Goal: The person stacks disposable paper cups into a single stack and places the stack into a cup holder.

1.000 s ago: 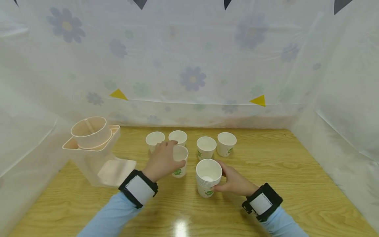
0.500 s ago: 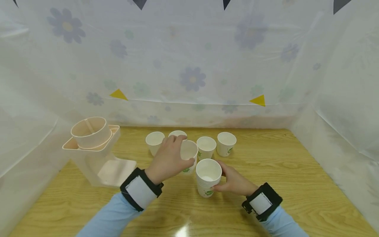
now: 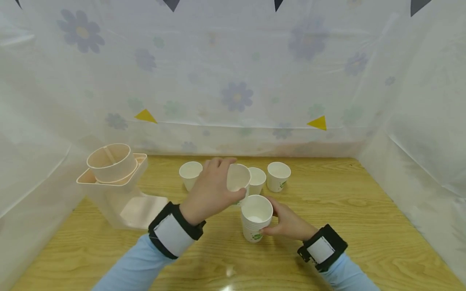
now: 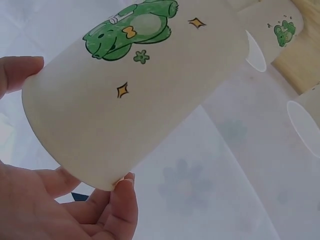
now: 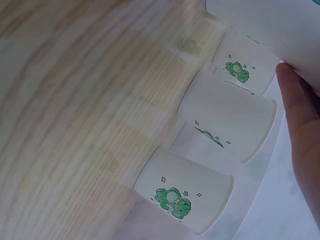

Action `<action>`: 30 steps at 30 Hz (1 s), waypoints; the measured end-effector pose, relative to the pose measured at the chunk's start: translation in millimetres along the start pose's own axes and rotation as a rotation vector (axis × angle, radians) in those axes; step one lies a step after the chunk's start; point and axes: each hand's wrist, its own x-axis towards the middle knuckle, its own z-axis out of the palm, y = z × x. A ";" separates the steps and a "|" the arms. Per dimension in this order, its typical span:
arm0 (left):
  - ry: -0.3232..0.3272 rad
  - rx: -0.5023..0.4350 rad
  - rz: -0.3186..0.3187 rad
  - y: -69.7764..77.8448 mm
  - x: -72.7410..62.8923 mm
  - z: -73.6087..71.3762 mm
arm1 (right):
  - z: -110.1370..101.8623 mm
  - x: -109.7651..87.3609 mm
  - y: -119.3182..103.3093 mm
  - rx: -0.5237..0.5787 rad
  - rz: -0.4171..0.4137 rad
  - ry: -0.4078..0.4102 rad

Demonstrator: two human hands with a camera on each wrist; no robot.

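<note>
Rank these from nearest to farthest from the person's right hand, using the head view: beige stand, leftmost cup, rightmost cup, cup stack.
1. Cup stack: held in the right hand.
2. Rightmost cup: behind that hand, toward the table's back.
3. Leftmost cup: back row, left end.
4. Beige stand: far left.

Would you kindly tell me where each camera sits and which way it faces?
Head: on the head, facing forward and down at the yellowish wooden table; the left hand, right hand and light-blue sleeves show.
Left wrist: on that wrist, facing the tapered white paper cup the left hand holds; part of that hand shows.
Right wrist: on that wrist, facing other upright white paper cups on the table; part of the right hand shows.
Shared: head and left wrist both show the held cup.
</note>
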 end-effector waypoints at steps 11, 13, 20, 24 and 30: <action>-0.021 -0.032 0.094 14.9 -1.5 10.3 | -1.0 -1.2 -1.2 0.015 0.008 -0.022; -0.030 -0.037 0.107 16.9 -1.9 13.6 | -1.0 -1.6 -1.8 0.015 0.001 -0.026; -0.056 -0.032 0.144 17.6 -1.4 24.7 | -0.6 -1.1 -1.2 0.010 -0.001 -0.030; -0.051 -0.022 0.167 16.2 -1.3 28.2 | -0.4 -1.0 -0.8 0.000 0.006 -0.026; -0.090 -0.027 0.177 15.5 0.6 29.4 | -0.8 -0.8 -1.2 -0.003 0.019 -0.031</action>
